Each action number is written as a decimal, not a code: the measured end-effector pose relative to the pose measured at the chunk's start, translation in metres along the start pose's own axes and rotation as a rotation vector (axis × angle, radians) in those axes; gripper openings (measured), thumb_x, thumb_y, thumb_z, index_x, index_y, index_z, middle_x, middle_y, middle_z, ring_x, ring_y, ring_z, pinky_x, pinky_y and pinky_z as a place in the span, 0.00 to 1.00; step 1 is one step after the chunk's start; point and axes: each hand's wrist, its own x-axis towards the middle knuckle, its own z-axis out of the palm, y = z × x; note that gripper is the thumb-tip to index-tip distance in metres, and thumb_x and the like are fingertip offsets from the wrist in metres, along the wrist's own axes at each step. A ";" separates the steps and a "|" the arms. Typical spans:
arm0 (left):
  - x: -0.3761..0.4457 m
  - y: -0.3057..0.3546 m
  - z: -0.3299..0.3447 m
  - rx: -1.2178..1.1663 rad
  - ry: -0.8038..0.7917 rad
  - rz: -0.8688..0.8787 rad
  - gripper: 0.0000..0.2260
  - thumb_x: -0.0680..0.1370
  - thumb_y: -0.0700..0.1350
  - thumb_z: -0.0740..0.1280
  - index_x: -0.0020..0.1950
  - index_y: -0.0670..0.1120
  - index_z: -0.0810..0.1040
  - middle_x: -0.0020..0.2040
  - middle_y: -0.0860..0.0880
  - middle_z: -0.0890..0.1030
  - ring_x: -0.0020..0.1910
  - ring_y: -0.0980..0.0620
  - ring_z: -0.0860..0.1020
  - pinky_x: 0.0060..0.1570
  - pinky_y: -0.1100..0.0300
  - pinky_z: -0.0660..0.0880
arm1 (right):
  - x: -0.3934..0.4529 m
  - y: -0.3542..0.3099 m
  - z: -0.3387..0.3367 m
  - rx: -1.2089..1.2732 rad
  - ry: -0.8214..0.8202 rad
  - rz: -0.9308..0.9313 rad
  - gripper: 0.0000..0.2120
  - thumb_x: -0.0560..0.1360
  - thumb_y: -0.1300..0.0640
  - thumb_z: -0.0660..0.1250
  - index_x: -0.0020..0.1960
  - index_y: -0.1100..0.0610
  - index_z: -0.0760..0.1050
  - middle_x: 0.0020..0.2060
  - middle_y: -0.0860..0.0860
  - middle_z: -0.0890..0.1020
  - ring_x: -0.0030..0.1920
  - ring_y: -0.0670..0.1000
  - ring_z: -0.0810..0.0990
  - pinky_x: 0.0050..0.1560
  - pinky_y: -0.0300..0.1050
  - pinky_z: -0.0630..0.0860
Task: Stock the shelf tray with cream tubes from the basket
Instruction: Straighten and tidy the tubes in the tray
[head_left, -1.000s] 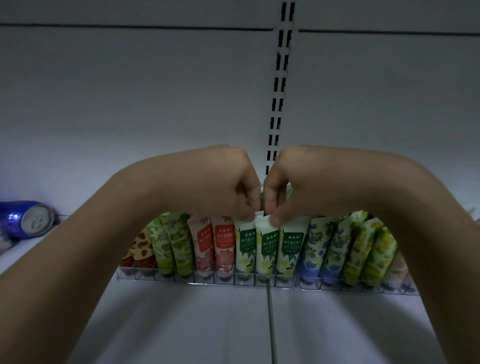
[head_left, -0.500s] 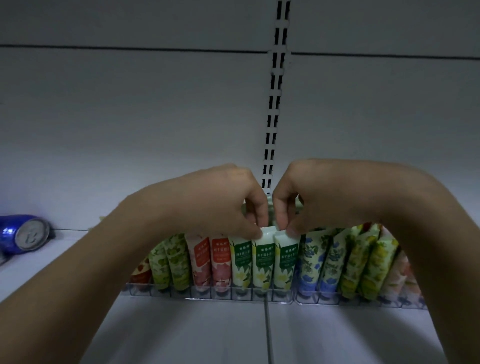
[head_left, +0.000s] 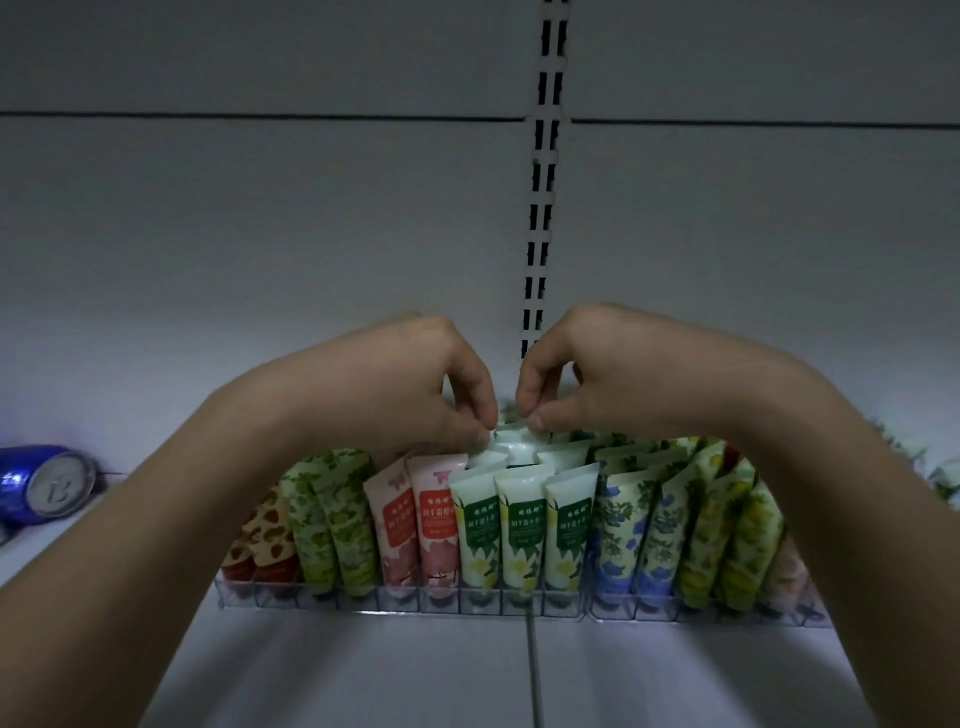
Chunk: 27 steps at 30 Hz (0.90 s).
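we pinch the flat crimped top of a white cream tube (head_left: 514, 441) with both our left hand (head_left: 415, 384) and right hand (head_left: 597, 374), behind the front row in the shelf tray (head_left: 400, 603). it looks light, soft, probably slick; the stiff crimp seems the safest hold.

Tubes (head_left: 517, 540) upright in rows in tray (head_left: 519, 605) on shelf (head_left: 467, 670); can (head_left: 47, 488) lying far left of tray.

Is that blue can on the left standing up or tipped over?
Tipped over. The blue can lies on its side on the shelf, its round silver end facing the camera.
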 end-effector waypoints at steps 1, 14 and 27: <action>0.001 0.001 0.002 -0.004 -0.007 0.005 0.01 0.71 0.54 0.72 0.42 0.59 0.83 0.35 0.67 0.80 0.31 0.65 0.79 0.27 0.72 0.70 | 0.002 0.000 0.002 -0.009 0.001 0.002 0.00 0.73 0.52 0.73 0.44 0.47 0.82 0.40 0.42 0.84 0.32 0.31 0.76 0.29 0.25 0.67; 0.004 0.003 0.010 0.135 0.070 0.008 0.03 0.72 0.50 0.70 0.38 0.56 0.81 0.33 0.69 0.78 0.33 0.68 0.76 0.27 0.73 0.65 | 0.005 -0.005 0.013 0.010 -0.048 -0.026 0.03 0.72 0.56 0.73 0.42 0.48 0.83 0.36 0.41 0.83 0.35 0.36 0.78 0.33 0.27 0.72; 0.007 0.005 0.012 -0.089 0.054 0.026 0.04 0.74 0.52 0.70 0.41 0.55 0.82 0.34 0.63 0.82 0.33 0.65 0.79 0.32 0.73 0.71 | -0.003 0.008 -0.005 -0.037 -0.096 0.044 0.04 0.72 0.52 0.73 0.43 0.42 0.81 0.40 0.37 0.83 0.33 0.29 0.75 0.30 0.28 0.68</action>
